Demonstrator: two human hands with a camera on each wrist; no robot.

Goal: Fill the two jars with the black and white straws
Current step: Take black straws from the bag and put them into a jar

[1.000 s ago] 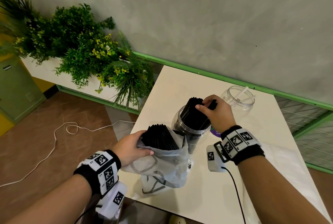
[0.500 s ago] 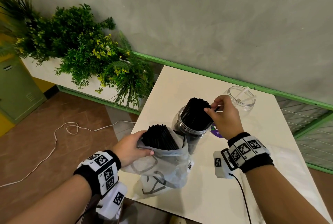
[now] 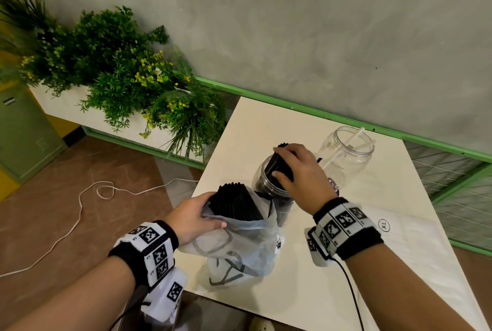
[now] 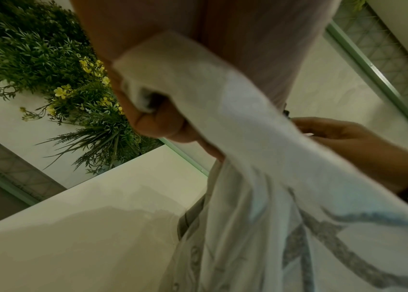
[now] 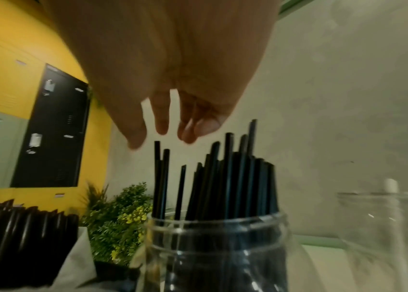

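Observation:
On the white table (image 3: 372,290) stands a clear jar (image 3: 266,186) holding several black straws (image 3: 278,160). My right hand (image 3: 287,165) hovers over their tips. In the right wrist view its fingers (image 5: 160,122) hang straight just above the black straws (image 5: 235,177) and hold nothing. My left hand (image 3: 206,210) grips the rim of a thin plastic bag (image 3: 239,245) with a bundle of black straws (image 3: 234,202) standing in it. A second clear jar (image 3: 348,155) behind holds a few white straws (image 3: 356,136).
A flat white plastic packet (image 3: 415,245) lies on the table's right side. A planter of green plants (image 3: 119,77) stands left of the table, and a white cable (image 3: 87,197) trails on the floor. A green rail (image 3: 292,107) runs along the wall behind.
My right hand has let go of the straws it pinched at the bundle's right side and moved over their tips. The left hand and the bag have stayed put.

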